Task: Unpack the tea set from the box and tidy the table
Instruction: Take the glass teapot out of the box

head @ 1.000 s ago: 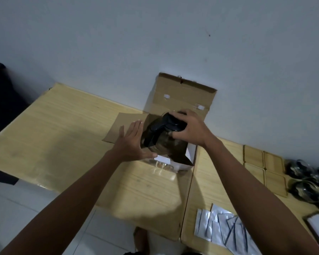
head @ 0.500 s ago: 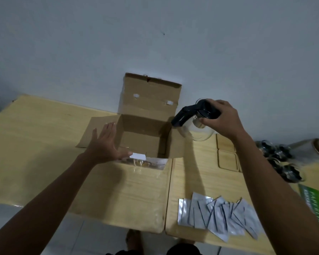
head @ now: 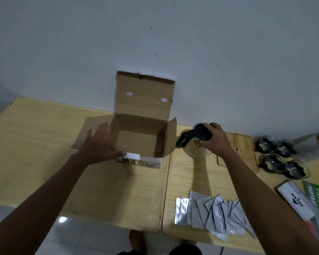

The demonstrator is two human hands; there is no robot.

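An open cardboard box (head: 145, 107) stands against the wall with its flaps spread, and its inside looks empty. My left hand (head: 99, 142) rests flat with fingers apart on the box's left wall, thumb at the front rim. To the right of the box, my right hand (head: 215, 139) grips the black lid of a glass teapot (head: 195, 150) from above. The teapot's base is on or just above the right table, and its black handle points toward the box.
Two wooden tables (head: 44, 144) meet in a seam near the middle. Wooden coasters (head: 245, 153) lie behind my right arm. Several small glass cups (head: 282, 157) sit at the far right. Silver sachets (head: 210, 214) fan out near the front edge. Booklets (head: 300, 201) lie at right.
My right hand lifted the teapot out of the box, carried it right and lowered it to the right table. My left hand stayed on the box's left side.
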